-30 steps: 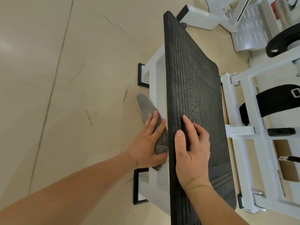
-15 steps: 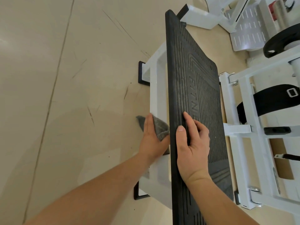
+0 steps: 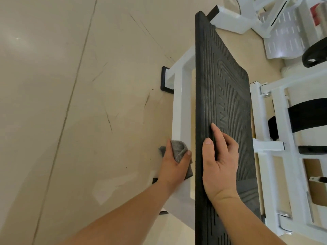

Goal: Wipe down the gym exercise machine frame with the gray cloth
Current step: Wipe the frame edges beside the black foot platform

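Head view. Gray cloth (image 3: 179, 151) bunched between the curled fingers and thumb of the left hand (image 3: 174, 167), held against the white frame tube (image 3: 180, 106). Against a second ago: no longer spread in a long tail beyond the fingertips, now gathered into a wad, with only short flaps showing past the fingers and below the thumb. Judged a regrip between strokes; tube ahead of the fingertips probably still to wipe. Right hand (image 3: 219, 167) gripping the black ribbed footplate (image 3: 230, 103), thumb along its edge, fingers partly curled on the ribs. Thumb-side of the cloth: footplate edge close by, little room. Beyond the fingertips: unobstructed tube up to the black foot cap (image 3: 164, 80). Finger-side: open floor (image 3: 70, 103).
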A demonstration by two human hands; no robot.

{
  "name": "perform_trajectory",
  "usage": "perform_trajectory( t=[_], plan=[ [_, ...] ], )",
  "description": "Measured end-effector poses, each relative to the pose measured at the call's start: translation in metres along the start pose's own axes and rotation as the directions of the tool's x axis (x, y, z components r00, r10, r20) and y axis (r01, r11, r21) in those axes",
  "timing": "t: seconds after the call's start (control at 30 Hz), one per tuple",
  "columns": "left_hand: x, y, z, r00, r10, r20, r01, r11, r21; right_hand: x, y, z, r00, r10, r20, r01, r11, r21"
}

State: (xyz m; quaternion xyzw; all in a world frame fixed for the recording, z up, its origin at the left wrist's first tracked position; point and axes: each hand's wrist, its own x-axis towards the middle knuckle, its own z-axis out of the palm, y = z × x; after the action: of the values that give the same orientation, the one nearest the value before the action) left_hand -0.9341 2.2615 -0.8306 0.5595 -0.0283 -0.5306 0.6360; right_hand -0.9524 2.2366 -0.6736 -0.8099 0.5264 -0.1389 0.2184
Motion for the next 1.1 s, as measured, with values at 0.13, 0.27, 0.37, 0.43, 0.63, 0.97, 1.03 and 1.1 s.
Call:
perform_trajectory(
  t=[0.13, 0.27, 0.37, 0.43, 0.63, 0.97, 1.03, 1.1],
  plan=[
    [-0.018, -0.012, 0.005, 0.999, -0.024, -0.040, 0.026, 0.999, 0.040, -0.001, -0.001, 0.000, 1.000, 0.007, -0.001, -0.007, 1.000, 0.003],
    [-0.043, -0.032, 0.003, 0.994, -0.105, -0.010, 0.105, 0.994, 0.001, 0.000, -0.002, 0.001, 1.000, -0.007, -0.017, 0.007, 1.000, -0.007],
    [-0.023, -0.014, 0.004, 0.998, -0.070, -0.003, 0.070, 0.997, 0.038, 0.000, 0.001, 0.002, 1.000, -0.009, -0.021, 0.009, 1.000, -0.017],
    [0.004, 0.009, 0.003, 0.999, -0.007, -0.038, 0.008, 0.999, 0.045, 0.000, 0.000, 0.002, 1.000, -0.006, -0.015, 0.006, 1.000, -0.014],
    [0.026, 0.044, 0.001, 1.000, -0.006, -0.001, 0.006, 0.999, -0.033, 0.000, -0.002, 0.000, 1.000, -0.007, -0.011, 0.007, 0.999, -0.033],
    [0.006, 0.025, 0.005, 0.998, -0.061, -0.015, 0.061, 0.996, 0.069, 0.042, -0.029, -0.014, 0.993, -0.115, -0.002, 0.111, 0.969, -0.222],
    [0.007, 0.025, 0.003, 0.997, -0.072, -0.008, 0.073, 0.993, 0.092, 0.085, -0.055, -0.012, 0.992, -0.129, 0.012, 0.130, 0.980, -0.151],
    [0.010, 0.024, 0.003, 0.999, -0.045, -0.002, 0.045, 0.995, 0.086, 0.131, -0.081, -0.003, 0.988, -0.123, 0.090, 0.132, 0.985, -0.109]
  ],
)
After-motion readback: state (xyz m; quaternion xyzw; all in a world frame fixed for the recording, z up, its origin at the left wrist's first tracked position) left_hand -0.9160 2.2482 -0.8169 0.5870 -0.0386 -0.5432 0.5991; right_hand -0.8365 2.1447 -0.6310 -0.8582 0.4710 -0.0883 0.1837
